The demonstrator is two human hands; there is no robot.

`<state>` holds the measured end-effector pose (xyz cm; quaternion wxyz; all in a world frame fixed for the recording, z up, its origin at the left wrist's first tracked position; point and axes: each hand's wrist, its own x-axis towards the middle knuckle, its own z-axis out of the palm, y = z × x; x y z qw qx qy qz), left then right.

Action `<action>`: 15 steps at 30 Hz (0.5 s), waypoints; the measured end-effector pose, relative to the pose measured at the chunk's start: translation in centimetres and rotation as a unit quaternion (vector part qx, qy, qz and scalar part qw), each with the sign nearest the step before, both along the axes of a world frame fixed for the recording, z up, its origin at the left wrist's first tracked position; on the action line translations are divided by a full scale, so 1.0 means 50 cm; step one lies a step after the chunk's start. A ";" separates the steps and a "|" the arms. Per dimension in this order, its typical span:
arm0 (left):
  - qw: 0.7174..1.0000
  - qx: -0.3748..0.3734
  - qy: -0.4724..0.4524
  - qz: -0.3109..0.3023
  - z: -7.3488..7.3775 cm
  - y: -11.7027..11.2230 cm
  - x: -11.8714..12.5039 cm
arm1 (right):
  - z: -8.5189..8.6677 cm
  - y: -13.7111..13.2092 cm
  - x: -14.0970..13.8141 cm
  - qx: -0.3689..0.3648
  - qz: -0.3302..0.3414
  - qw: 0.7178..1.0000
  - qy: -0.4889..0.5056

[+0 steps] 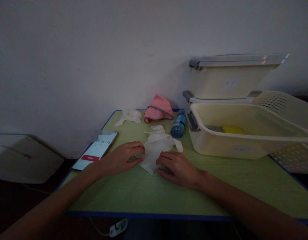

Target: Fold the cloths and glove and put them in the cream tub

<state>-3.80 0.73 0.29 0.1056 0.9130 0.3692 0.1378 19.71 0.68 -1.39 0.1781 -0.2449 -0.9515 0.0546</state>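
Note:
A thin white disposable glove [156, 148] lies on the green table, its fingers pointing away from me and its cuff toward me. At the cuff's left side rests my left hand [130, 155], fingers curved and the thumb apart from them. My right hand [172, 166] is on the other side, palm down, fingertips at the glove's right edge and thumb low. Both hands look open; whether the fingertips press on the glove I cannot tell. Farther back lies a second crumpled white glove [130, 116].
A phone [97, 151] showing a timer lies at the left. Behind the glove are a pink cloth [159, 108] and a blue bottle [179, 125]. An open cream basket [229, 146] with a yellow item [232, 130] stands right, near a lidded box [224, 81].

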 end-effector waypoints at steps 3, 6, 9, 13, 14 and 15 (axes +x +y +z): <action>0.998 -0.029 0.000 0.047 -0.019 -0.019 -0.028 | 0.003 -0.006 -0.016 -0.076 -0.020 0.997 -0.004; 0.997 -0.045 -0.017 0.068 -0.034 -0.017 -0.032 | 0.004 -0.014 -0.037 -0.110 -0.048 0.993 -0.018; 0.996 -0.054 -0.001 0.077 -0.029 -0.003 -0.024 | 0.011 -0.019 -0.052 -0.118 -0.068 0.990 -0.024; 0.992 -0.005 0.030 0.119 0.016 0.007 -0.018 | 0.055 -0.005 -0.051 -0.136 -0.103 0.983 0.062; 0.991 0.020 0.026 0.128 0.034 0.007 -0.017 | 0.073 0.002 -0.047 -0.140 -0.108 0.980 0.092; 0.989 0.045 0.018 0.136 0.054 0.007 -0.016 | 0.094 0.009 -0.041 -0.142 -0.105 0.977 0.121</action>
